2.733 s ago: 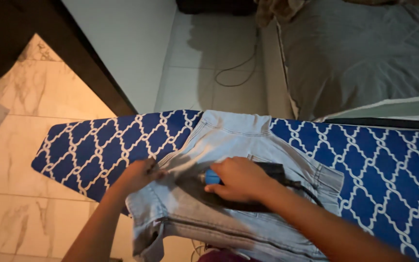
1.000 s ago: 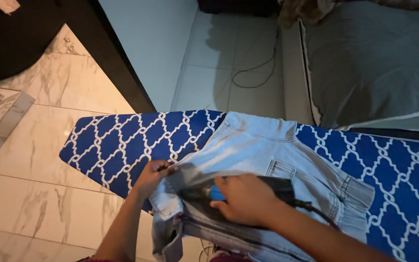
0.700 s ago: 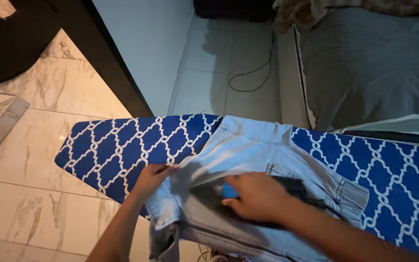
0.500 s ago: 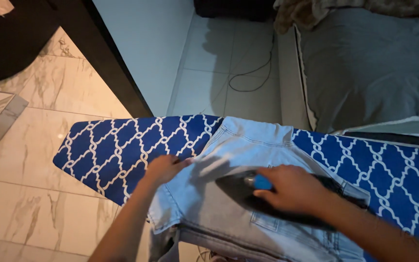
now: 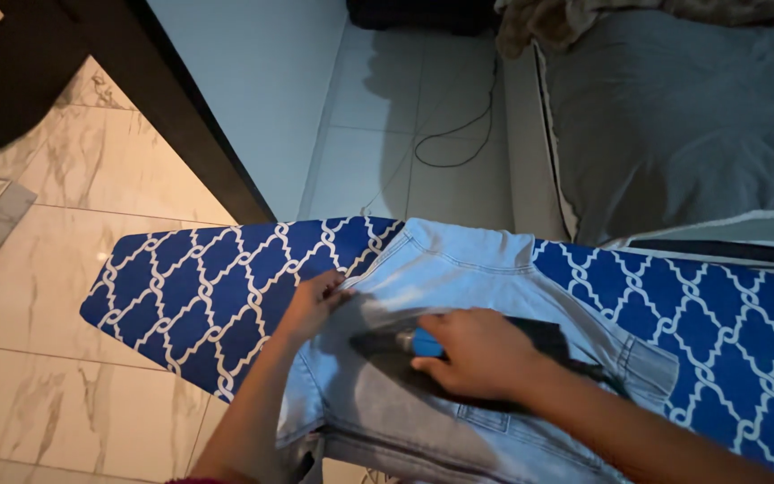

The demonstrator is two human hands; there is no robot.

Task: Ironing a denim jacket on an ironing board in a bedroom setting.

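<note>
Denim, pale blue, is spread across the ironing board (image 5: pixel 190 287), whose cover is patterned in dark blue and white. In the head view, the jeans (image 5: pixel 459 269) are lain waist-up over the board's middle, and a dark iron (image 5: pixel 459 345) with a blue knob is pressed flat on them. The right hand (image 5: pixel 477 354) is closed around the iron's handle; the left hand (image 5: pixel 315 300) is laid on the cloth's left edge, its fingers (image 5: pixel 338 285) curled, pinning the fabric. The upper waistband appears smooth, while folds remain at the near hem, so work is judged partway. Bare board is left on both sides; the near edge is close, and a bed (image 5: pixel 674 116) is beyond.
</note>
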